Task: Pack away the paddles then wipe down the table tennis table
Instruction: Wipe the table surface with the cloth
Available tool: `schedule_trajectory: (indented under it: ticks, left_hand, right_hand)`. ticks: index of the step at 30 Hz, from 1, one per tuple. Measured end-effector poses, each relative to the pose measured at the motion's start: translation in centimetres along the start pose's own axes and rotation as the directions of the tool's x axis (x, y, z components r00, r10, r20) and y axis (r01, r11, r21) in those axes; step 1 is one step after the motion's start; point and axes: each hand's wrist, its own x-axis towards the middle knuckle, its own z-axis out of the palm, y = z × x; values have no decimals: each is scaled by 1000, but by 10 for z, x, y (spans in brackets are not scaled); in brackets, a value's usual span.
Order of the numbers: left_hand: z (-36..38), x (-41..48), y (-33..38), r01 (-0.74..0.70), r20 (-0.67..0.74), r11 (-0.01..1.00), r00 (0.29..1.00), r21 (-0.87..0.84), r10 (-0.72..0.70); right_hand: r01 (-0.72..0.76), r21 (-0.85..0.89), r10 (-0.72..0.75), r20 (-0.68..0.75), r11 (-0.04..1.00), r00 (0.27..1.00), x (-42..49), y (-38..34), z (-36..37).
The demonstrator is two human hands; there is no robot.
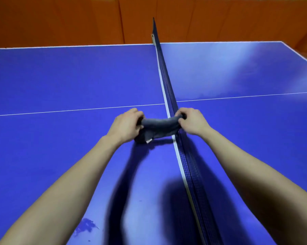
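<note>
Blue glossy worktop (60, 76), white lines, dark net (168, 89) across its middle, scuffed patch (85, 226) by the near edge. Orange padded wall (60, 20) beyond the far edge. Grey cloth (158, 123) bunched at the net, mid-worktop. Left hand (126, 124) and right hand (193, 122) each grip one end, fingers (138, 114) curled round it.

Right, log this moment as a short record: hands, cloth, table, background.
left hand: grips left end of rolled grey fabric cloth
right hand: grips its right end
cloth: stretched between both hands, crossing over dark blue mesh net
table: blue table tennis table, white lines, scuffed patch near front edge
background: orange padded wall
</note>
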Motion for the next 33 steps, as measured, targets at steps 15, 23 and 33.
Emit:
schedule_trajectory:
  ticks: [15, 23, 33]
  left_hand:
    - [113, 57, -73, 126, 386, 982, 906, 139, -171]
    - [161, 72, -118, 274, 530, 892, 727, 359, -437]
    - [163, 81, -113, 232, 519, 882, 736, 410, -434]
  right_hand:
    - [8, -336, 57, 183, 942, 981, 96, 58, 112]
    - [159, -430, -182, -12, 889, 983, 172, 74, 206]
    - [178, -451, -236, -73, 874, 969, 169, 67, 253]
